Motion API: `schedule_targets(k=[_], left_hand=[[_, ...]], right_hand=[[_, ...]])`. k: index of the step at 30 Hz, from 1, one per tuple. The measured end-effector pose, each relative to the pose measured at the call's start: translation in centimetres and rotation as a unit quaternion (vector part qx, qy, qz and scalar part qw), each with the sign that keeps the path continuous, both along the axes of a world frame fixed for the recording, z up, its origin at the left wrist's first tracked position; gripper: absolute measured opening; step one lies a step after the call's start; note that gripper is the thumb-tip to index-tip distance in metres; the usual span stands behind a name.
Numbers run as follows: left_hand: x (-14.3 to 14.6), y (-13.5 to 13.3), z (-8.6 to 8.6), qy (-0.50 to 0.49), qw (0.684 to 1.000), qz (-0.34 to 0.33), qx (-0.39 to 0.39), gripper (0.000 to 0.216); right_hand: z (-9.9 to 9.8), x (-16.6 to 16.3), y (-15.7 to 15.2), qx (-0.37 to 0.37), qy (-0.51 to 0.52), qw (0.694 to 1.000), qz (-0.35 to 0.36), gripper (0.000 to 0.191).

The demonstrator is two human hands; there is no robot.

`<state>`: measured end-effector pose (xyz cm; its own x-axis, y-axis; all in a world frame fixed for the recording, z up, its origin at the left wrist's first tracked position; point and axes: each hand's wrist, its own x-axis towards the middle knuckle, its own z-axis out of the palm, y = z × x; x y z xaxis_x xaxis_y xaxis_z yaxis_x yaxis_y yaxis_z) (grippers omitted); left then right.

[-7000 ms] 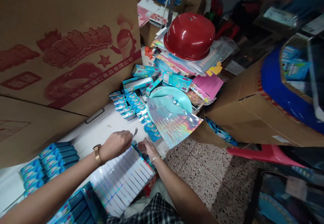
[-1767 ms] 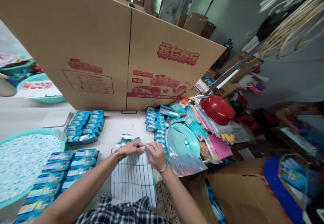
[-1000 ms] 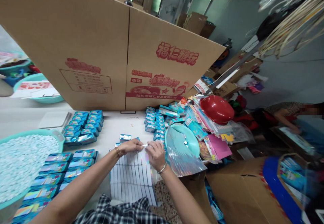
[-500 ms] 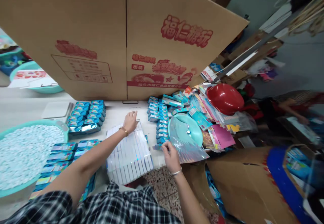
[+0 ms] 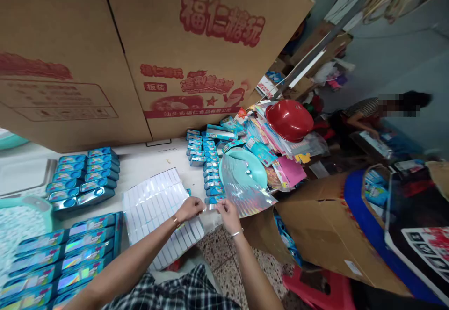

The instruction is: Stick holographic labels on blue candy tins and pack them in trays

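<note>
My left hand (image 5: 190,208) and my right hand (image 5: 227,213) meet at the white table's front edge, both pinching a small shiny sticker strip (image 5: 211,207) stretched between their fingertips. Under my left wrist lies a sheet of holographic label strips (image 5: 154,202). Just beyond my hands runs a row of small blue tins (image 5: 210,174). To their right, a holographic foil sheet (image 5: 247,193) lies against a teal plastic dish (image 5: 245,167).
A big printed cardboard wall (image 5: 140,57) stands behind the table. Blue tins are stacked at left (image 5: 84,174) and in a tray (image 5: 66,254). A red bowl (image 5: 289,119) tops a pile of packets. An open carton (image 5: 315,235) and red stool (image 5: 315,291) stand at right; another person (image 5: 368,113) sits beyond.
My left hand came back from the far side of the label sheet and joined my right hand at the table edge. Both now pinch a strip. The view swung to the right.
</note>
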<state>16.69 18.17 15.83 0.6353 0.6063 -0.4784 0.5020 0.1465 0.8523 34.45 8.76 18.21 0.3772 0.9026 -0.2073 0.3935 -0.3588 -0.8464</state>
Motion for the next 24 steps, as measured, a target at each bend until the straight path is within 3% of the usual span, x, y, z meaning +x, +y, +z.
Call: schedule_targets(k=[4, 10, 18, 24], left_hand=[[1.8, 1.8, -0.3, 0.081, 0.992, 0.007, 0.097, 0.032], [4.9, 3.1, -1.0, 0.187, 0.957, -0.010, 0.220, 0.031], [6.6, 3.2, -3.2, 0.278, 0.924, -0.038, 0.258, 0.035], [7.1, 3.6, -4.0, 0.301, 0.911, -0.045, 0.277, 0.037]], right_hand=[[-2.0, 0.5, 1.8, -0.035, -0.076, 0.996, -0.037, 0.023], [-3.6, 1.6, 4.8, -0.093, -0.227, 0.968, -0.043, 0.016], [-3.5, 1.7, 6.2, -0.088, -0.351, 0.932, 0.000, 0.013], [-4.6, 2.0, 6.6, -0.075, -0.421, 0.904, 0.019, 0.017]])
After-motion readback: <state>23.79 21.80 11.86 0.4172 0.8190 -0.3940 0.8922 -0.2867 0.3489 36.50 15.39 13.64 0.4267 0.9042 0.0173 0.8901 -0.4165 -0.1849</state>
